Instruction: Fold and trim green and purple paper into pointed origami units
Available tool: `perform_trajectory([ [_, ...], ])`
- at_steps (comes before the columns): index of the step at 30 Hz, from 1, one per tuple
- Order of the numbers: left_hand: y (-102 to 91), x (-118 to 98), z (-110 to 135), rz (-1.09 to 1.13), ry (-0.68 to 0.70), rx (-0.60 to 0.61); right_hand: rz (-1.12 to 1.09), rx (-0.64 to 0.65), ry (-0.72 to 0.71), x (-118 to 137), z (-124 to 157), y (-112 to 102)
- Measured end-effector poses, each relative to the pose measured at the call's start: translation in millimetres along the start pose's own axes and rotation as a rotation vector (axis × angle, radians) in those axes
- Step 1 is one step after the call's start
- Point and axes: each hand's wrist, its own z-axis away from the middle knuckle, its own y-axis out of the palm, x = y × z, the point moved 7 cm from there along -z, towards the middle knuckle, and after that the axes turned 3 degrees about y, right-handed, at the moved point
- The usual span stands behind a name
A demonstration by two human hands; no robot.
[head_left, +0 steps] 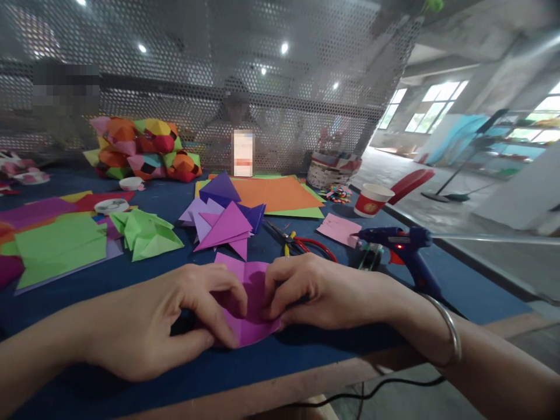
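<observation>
1. Purple paper (251, 303) lies at the near edge of the blue surface (306, 350), partly folded, pinched between both hands.
2. Far left on the surface, flat green sheets (59, 248) lie over other coloured sheets, with a white tape roll (111, 205) just beyond them.
3. Crumpled green folded pieces (146, 233) sit right of those sheets, farther off than the hands.
4. At the far left-centre, a pile of multicoloured folded paper balls (144, 149) rests against the perforated metal screen (219, 70).
5. The left hand (175, 318) grasps the left side of the purple paper, thumb beneath and fingers curled over the top.
6. Beyond the hands, a cluster of purple folded triangles (225, 224) stands on the surface, with orange sheets (275, 192) behind it.
7. The right hand (315, 291) grips the right side of the same paper, fingertips pressing on the fold; a silver bangle (450, 329) circles the wrist.
8. Red-handled scissors (301, 242) lie just beyond the right hand.
9. A pink slip (339, 228) lies right of the scissors.
10. A blue glue gun (406, 248) stands near the right edge, and a red-and-white paper cup (371, 200) sits beyond it.
</observation>
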Motion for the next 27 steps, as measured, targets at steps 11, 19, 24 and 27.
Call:
perform_trajectory([
  [11,1.6,-2.2,-1.6,-0.11,0.01,0.015,-0.266,-0.048,0.152,-14.6,-9.9,8.2],
  [19,0.3,-6.9,-5.2,-0.02,-0.003,0.001,0.088,-0.172,0.458,-14.7,-13.8,13.1],
  [24,2.1,-1.3,-4.0,-0.005,-0.02,0.019,0.126,-0.162,0.493,-13.1,-16.2,15.6],
  [27,1.4,-1.7,-3.4,-0.008,-0.02,0.014,0.126,-0.168,0.51,-14.4,-16.2,16.8],
])
